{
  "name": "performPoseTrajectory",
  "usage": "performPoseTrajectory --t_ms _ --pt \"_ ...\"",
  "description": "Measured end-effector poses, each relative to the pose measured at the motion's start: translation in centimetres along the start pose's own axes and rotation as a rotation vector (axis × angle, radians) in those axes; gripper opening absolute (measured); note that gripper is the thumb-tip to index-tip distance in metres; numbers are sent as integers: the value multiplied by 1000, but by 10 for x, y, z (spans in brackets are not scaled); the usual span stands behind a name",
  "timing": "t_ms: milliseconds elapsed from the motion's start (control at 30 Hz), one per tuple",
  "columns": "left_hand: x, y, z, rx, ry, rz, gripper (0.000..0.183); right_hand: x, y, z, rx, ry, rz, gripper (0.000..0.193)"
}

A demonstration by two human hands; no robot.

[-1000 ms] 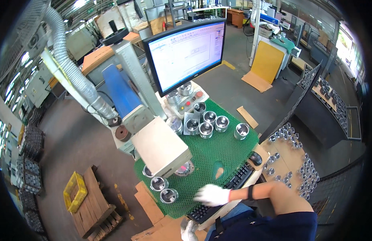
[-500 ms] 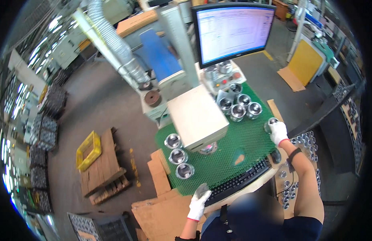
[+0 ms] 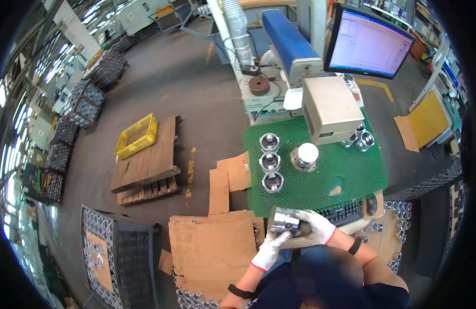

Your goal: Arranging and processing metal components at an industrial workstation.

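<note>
Between my two white-gloved hands, close in front of my body, is a shiny metal piston [image 3: 285,220]. My left hand [image 3: 270,249] is closed around its lower left side. Fingers of my right hand [image 3: 318,227] grip it from the right, partly hiding it. On the green mesh mat [image 3: 310,193], three pistons stand in a column, hollow ends up, the nearest being a piston [image 3: 273,182]. A round part with a white top [image 3: 307,153] sits on a metal fixture [image 3: 306,167] beside the beige machine head [image 3: 332,110].
A black keyboard [image 3: 342,213] and mouse [image 3: 372,207] lie along the mat's near edge. More pistons [image 3: 365,140] stand behind the machine head, below the monitor [image 3: 371,44]. Cardboard [image 3: 212,247] covers a stack at my left; a yellow crate [image 3: 137,136] rests on a wooden pallet [image 3: 145,170].
My right hand has brought the piston from the mat's right side to my front. My left hand has closed on it too. The view has turned left.
</note>
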State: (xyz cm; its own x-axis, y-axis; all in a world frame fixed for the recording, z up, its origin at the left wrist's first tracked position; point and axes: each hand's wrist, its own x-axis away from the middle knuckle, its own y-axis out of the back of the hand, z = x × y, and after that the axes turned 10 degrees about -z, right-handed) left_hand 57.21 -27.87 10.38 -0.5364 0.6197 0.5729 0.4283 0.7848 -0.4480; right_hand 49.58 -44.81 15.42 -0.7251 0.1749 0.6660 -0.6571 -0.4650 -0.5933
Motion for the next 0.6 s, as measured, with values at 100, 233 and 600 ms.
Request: performPoseTrajectory --t_ms 100,233,600 --pt "12 -8 -38 -77 -312 -99 53 6 -44 1 -277 -124 223 45" --pt "24 -5 -76 -288 -672 -354 77 -7 -28 9 331 27 159 47" --pt "-46 -80 -93 -1051 -120 241 87 6 75 47 272 200 11 83"
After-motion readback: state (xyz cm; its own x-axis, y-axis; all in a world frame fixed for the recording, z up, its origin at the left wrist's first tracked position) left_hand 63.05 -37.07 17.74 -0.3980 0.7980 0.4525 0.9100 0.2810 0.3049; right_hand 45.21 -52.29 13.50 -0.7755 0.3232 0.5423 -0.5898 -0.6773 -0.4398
